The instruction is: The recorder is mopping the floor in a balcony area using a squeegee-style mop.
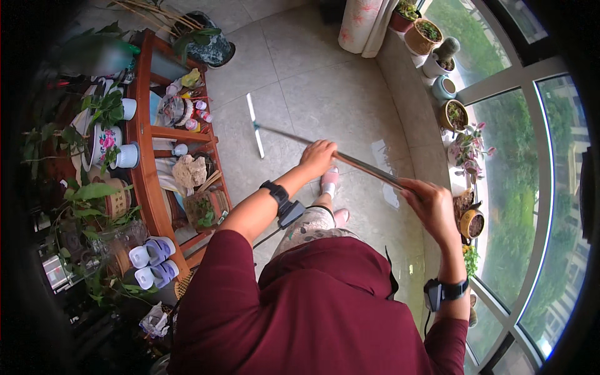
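Note:
A floor squeegee [284, 133] with a long metal pole and a narrow white head slants across in front of me. Its head [254, 125] rests on the grey tiled floor [337, 75] to the left, near the wooden shelf. Around the middle of the pole, my left hand [319, 157] is closed. My right hand [430, 203] wraps the pole's upper end at the right, close to the window side. Both wrists wear black straps with small devices. Bright wet-looking patches [387, 178] show on the floor beneath the pole.
Along the left stands a wooden shelf [147, 112] with plants, jars, a rock and purple-white slippers [153, 261]. A dark marbled pot [212, 47] sits on the floor beyond it. Potted plants [456, 115] line the window ledge on the right. A white curtain [362, 28] hangs at the far end.

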